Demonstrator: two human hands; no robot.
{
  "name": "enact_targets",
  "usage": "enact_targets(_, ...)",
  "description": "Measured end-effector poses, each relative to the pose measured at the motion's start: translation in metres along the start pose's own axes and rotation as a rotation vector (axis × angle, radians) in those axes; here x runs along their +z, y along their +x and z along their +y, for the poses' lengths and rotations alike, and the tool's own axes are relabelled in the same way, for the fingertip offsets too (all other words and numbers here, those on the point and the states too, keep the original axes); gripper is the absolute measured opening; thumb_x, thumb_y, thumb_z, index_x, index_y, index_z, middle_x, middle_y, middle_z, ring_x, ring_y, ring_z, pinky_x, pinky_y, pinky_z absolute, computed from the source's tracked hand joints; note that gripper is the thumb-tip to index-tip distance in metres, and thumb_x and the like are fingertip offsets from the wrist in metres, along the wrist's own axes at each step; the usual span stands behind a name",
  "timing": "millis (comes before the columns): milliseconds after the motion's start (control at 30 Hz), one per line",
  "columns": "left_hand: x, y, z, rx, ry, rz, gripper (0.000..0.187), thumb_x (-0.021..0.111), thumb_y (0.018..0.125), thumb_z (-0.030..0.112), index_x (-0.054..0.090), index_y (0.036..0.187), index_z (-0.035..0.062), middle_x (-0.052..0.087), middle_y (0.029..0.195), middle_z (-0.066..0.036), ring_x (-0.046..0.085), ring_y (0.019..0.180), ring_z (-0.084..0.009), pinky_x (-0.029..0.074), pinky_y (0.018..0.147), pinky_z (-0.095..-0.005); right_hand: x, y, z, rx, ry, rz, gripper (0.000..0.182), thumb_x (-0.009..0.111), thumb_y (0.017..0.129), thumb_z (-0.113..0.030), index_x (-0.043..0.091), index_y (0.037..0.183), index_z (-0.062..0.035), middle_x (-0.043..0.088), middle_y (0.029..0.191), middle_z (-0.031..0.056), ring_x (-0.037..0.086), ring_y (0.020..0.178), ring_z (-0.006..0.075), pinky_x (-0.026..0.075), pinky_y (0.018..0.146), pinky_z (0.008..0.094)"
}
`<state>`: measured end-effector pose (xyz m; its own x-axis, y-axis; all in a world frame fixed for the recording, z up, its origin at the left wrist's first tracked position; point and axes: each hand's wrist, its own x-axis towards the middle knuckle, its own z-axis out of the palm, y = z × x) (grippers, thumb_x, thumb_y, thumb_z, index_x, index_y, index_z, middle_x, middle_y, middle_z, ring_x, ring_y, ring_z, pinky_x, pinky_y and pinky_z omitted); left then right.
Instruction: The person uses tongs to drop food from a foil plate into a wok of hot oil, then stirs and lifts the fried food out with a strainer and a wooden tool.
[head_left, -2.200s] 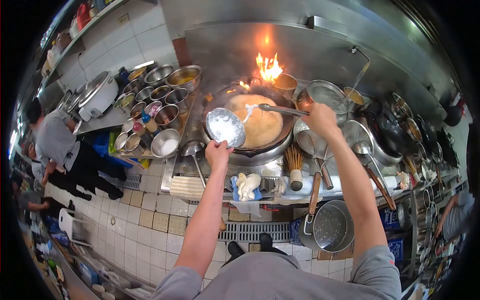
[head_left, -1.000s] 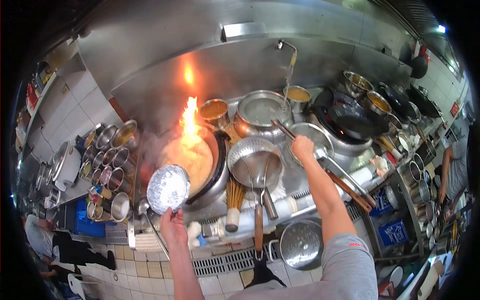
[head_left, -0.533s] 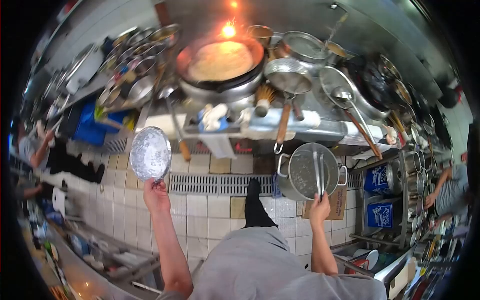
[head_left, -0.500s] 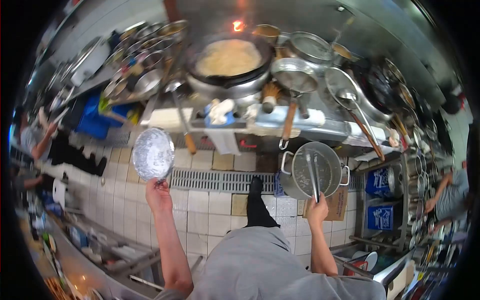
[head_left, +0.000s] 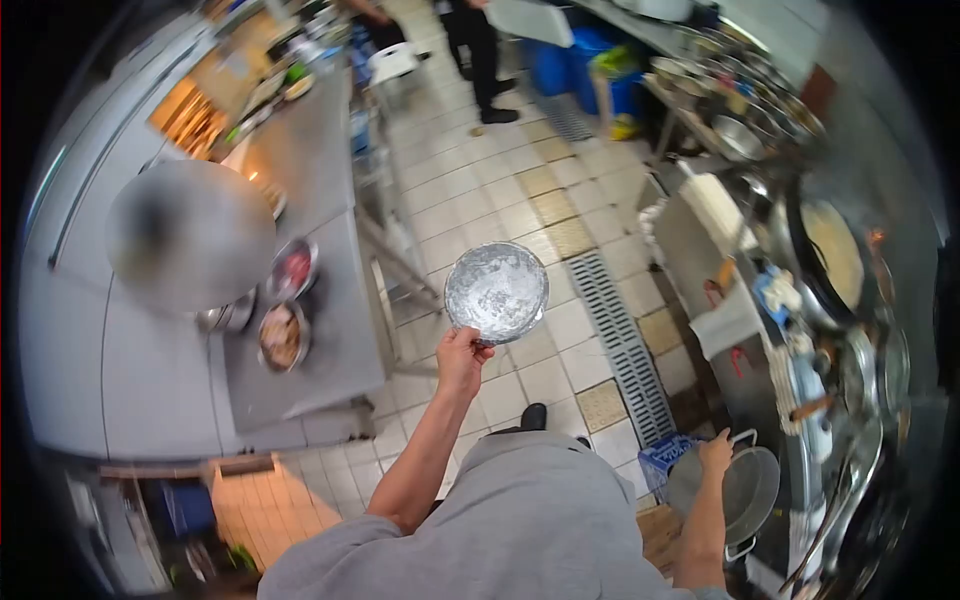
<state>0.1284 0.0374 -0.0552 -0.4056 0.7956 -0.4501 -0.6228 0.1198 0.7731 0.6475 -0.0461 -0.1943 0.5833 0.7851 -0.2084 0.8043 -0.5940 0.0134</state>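
Note:
My left hand point(head_left: 461, 360) grips the lower edge of a round, dull silver metal disc point(head_left: 496, 292), held out over the tiled floor. The disc's face is mottled. My right hand point(head_left: 715, 453) is at the left side of a deep metal pot point(head_left: 752, 492) with two loop handles, low at the right. Its fingers look closed, but what they hold is too small to make out. A blue printed box point(head_left: 665, 462) stands just left of that hand.
A steel counter point(head_left: 345, 335) at the left bears bowls of food point(head_left: 284, 337). On the stove at the right sits a wok point(head_left: 832, 250) with pale contents. A floor drain grate point(head_left: 622, 345) runs between. Another person's dark-clad legs point(head_left: 476, 50) are at the top.
The view has swung left, bringing the counter into sight and the stove to the right. The disc stays in my left hand. The tongs seen earlier in my right hand cannot be made out now.

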Motion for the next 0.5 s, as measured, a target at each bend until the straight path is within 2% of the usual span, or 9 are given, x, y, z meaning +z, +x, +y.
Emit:
enact_targets(67,-0.044,-0.016,0.008,0.091,0.004,0.12,0.004,0.052,0.077,0.005,0.052,0.081,0.0057,0.056,0.071,-0.005,0.056,0.059,-0.0146,0.047,0.048,-0.0252,0.01,-0.016,-0.029,-0.04,0.074,-0.113,0.072,0.067,0.069,-0.017,0.033,0.131,-0.0037,0.046,0.117,0.0255,0.051,0.103,0.0395,0.045,0.085,0.0435)
enact_targets(133,-0.087,-0.029,0.015,0.167,0.017,0.214,0.005,0.053,0.077,0.005,0.052,0.081,0.0061,0.056,0.071,-0.005,0.056,0.06,-0.0141,0.047,0.048,-0.0248,0.057,-0.03,-0.039,-0.204,0.16,-0.15,0.068,0.068,0.068,-0.018,0.037,0.128,-0.0049,0.048,0.112,0.0264,0.051,0.102,0.0412,0.045,0.084,0.0441)
enact_targets(200,-0.136,-0.04,0.028,0.222,-0.146,0.446,0.004,0.052,0.076,0.006,0.052,0.08,0.0072,0.055,0.072,-0.004,0.055,0.061,-0.0139,0.047,0.048,-0.0258,0.068,-0.069,-0.06,-0.216,0.267,-0.204,0.059,0.071,0.065,-0.018,0.048,0.115,0.0029,0.051,0.105,0.031,0.052,0.097,0.0441,0.046,0.082,0.0449)
enact_targets(233,-0.165,-0.043,0.034,0.274,-0.188,0.569,0.004,0.051,0.076,0.007,0.053,0.08,0.0067,0.055,0.072,-0.004,0.054,0.061,-0.0127,0.047,0.048,-0.0259,0.089,-0.082,-0.059,-0.265,0.285,-0.181,0.052,0.072,0.063,-0.017,0.052,0.106,0.0058,0.056,0.095,0.0312,0.054,0.092,0.0458,0.046,0.081,0.0452)
enact_targets(267,-0.191,-0.051,0.044,0.342,-0.24,0.58,0.006,0.051,0.077,0.008,0.054,0.082,0.0055,0.055,0.074,-0.004,0.054,0.059,-0.0125,0.046,0.047,-0.0243,0.104,-0.097,-0.055,-0.342,0.29,-0.155,0.049,0.072,0.062,-0.021,0.054,0.099,0.0069,0.059,0.088,0.0296,0.056,0.089,0.0449,0.046,0.079,0.0456)
enact_targets(300,-0.211,-0.058,0.06,0.391,-0.263,0.685,0.007,0.051,0.078,0.008,0.054,0.082,0.0041,0.056,0.074,-0.005,0.053,0.058,-0.0129,0.047,0.046,-0.0239,0.112,-0.11,-0.053,-0.339,0.294,-0.156,0.049,0.072,0.062,-0.021,0.054,0.099,0.0069,0.059,0.088,0.0296,0.056,0.089,0.0449,0.046,0.079,0.0456)
enact_targets(367,-0.259,-0.066,0.089,0.521,-0.301,0.854,0.008,0.052,0.079,0.008,0.054,0.084,0.0014,0.056,0.076,-0.007,0.053,0.055,-0.014,0.047,0.045,-0.0233,0.125,-0.134,-0.042,-0.317,0.095,-0.399,0.054,0.066,0.067,-0.026,0.052,0.108,0.0058,0.055,0.101,0.0289,0.054,0.096,0.0412,0.046,0.082,0.0435)
enact_targets(400,-0.284,-0.065,0.105,0.607,-0.32,0.915,0.009,0.052,0.079,0.007,0.054,0.084,0.0002,0.056,0.077,-0.008,0.053,0.054,-0.0146,0.047,0.045,-0.0232,0.135,-0.14,-0.028,-0.31,0.096,-0.395,0.054,0.066,0.067,-0.026,0.052,0.108,0.0058,0.055,0.101,0.0289,0.054,0.096,0.0412,0.046,0.082,0.0435)
enact_targets(500,-0.342,-0.061,0.151,0.686,-0.409,1.117,0.014,0.053,0.078,0.004,0.052,0.089,-0.0039,0.057,0.08,-0.01,0.055,0.056,-0.0169,0.049,0.047,-0.0248,0.141,-0.146,0.0,-0.12,0.142,-0.491,0.056,0.065,0.064,-0.027,0.052,0.106,0.0073,0.056,0.099,0.0288,0.053,0.097,0.0411,0.046,0.084,0.0428)
